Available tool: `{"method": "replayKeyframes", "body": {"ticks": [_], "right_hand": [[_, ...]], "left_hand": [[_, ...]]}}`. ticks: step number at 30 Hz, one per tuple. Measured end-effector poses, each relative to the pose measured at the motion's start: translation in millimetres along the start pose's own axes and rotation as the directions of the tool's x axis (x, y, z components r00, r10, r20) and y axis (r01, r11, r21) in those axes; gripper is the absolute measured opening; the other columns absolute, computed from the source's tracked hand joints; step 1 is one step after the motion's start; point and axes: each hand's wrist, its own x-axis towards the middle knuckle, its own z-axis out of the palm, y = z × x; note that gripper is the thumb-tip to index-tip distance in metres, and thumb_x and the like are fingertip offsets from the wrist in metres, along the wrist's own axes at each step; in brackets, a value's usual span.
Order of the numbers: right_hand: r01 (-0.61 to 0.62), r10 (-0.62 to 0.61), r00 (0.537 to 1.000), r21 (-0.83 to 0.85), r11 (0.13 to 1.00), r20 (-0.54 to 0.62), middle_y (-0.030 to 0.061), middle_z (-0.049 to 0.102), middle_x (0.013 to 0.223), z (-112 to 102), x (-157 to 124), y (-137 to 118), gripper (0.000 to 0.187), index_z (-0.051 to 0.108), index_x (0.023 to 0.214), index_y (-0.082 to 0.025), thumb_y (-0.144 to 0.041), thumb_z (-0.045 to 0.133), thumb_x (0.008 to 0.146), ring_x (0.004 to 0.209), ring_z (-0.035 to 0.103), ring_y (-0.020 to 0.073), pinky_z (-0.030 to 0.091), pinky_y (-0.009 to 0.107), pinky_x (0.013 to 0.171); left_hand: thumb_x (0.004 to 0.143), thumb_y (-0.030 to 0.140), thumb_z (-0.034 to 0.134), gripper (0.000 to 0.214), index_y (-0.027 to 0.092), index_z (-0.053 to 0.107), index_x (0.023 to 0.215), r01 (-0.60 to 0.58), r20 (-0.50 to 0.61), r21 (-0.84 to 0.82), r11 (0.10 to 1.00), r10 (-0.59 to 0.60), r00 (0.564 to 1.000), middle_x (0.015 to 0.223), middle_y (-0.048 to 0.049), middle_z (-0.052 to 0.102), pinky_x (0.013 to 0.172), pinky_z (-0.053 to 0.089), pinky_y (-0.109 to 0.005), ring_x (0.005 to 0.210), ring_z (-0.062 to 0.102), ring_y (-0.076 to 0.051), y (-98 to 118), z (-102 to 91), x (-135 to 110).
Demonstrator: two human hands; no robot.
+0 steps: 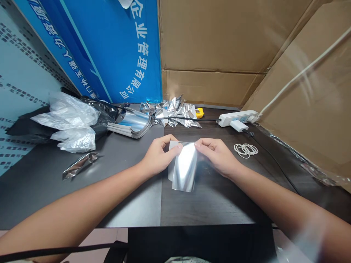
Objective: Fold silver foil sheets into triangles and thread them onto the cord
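A flat silver foil pouch [185, 168] is held upright over the dark table [214, 201] between both hands. My left hand [157, 157] pinches its top left corner with thumb and fingers closed. At the top right corner, my right hand [218, 155] pinches the pouch the same way. The pouch's lower edge hangs just above the tabletop.
A curved stack of flat foil pouches [133, 126] and a heap of crumpled foil pouches [175, 111] lie behind. Clear plastic bags [70, 120] sit left, a single foil pouch [79, 165] near them. A white power strip [237, 117], rubber bands [246, 149] and cardboard walls [307, 102] are right.
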Motion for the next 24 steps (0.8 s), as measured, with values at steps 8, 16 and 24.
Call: {"method": "replayKeyframes", "body": {"ticks": [8, 16, 24], "right_hand": [[-0.016, 0.016, 1.0, 0.016, 1.0, -0.02, 0.0004, 0.063, 0.066, -1.0, 1.8, 0.8, 0.057, 0.063, 0.067, -0.018, -0.072, 0.079, 0.066, 0.061, 0.061, 0.0129, 0.059, 0.029, 0.064], [-0.08, 0.08, 0.996, 0.009, 0.997, 0.049, 0.0018, 0.068, 0.069, -0.2, 3.2, 9.0, 0.054, 0.06, 0.068, -0.018, -0.067, 0.081, 0.068, 0.064, 0.066, 0.0139, 0.061, 0.03, 0.067], [-0.132, 0.133, 0.983, -0.015, 0.991, 0.126, 0.0017, 0.07, 0.066, 3.7, 1.8, 6.5, 0.054, 0.059, 0.067, -0.019, -0.067, 0.082, 0.065, 0.062, 0.07, 0.0166, 0.062, 0.032, 0.064]], "left_hand": [[0.081, 0.046, 0.07, 0.033, 0.016, 0.057, 0.073, -0.009, -0.022, 0.011, 1.0, 0.009, 1.0, 0.068, 0.0014, 0.059, 0.059, 0.039, -0.023, 0.062, 0.052, -0.011, -0.6, -1.2, 1.5], [0.08, 0.05, 0.073, 0.036, 0.016, 0.061, 0.077, -0.029, -0.096, -0.034, 0.999, 0.026, 0.995, 0.068, 0.0009, 0.06, 0.059, 0.04, -0.023, 0.064, 0.052, -0.012, -5.9, -3.8, 5.7], [0.079, 0.048, 0.074, 0.034, 0.015, 0.063, 0.079, -0.043, -0.187, -0.015, 0.999, 0.039, 0.981, 0.073, -0.0002, 0.063, 0.062, 0.041, -0.024, 0.067, 0.054, -0.012, -10.6, -7.5, 9.9]]}}
